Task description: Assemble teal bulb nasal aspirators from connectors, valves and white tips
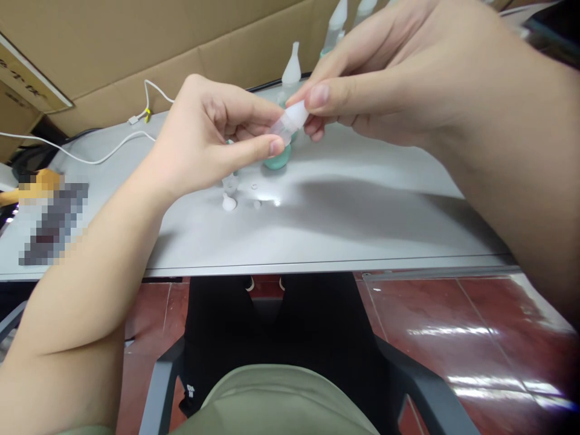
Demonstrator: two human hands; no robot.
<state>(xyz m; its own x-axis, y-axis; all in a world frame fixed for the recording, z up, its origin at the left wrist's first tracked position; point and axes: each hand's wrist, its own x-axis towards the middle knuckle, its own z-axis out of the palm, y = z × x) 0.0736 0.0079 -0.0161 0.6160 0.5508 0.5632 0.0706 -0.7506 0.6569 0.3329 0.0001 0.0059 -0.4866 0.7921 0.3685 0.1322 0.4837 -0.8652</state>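
Note:
My left hand [226, 130] pinches a clear plastic tube [281, 128] between thumb and fingers, above the desk. My right hand [362, 78] grips a white soft nozzle tip [296, 113] that sits at the tube's upper end. Just behind them stands a bottle-like piece with a pointed white nozzle [292, 67]; its middle is partly hidden by my hands. A green bulb [277, 159] shows below my left thumb, seemingly the base of that piece. Under my left hand, a small white nozzle [229, 203] lies beside a clear part [230, 183].
Small clear bits [257, 205] lie on the grey desk [203, 241]. More white-tipped pieces [338, 18] stand at the back right. A white cable [113, 148] and a yellow object [45, 184] are at left. Cardboard [136, 48] borders the back.

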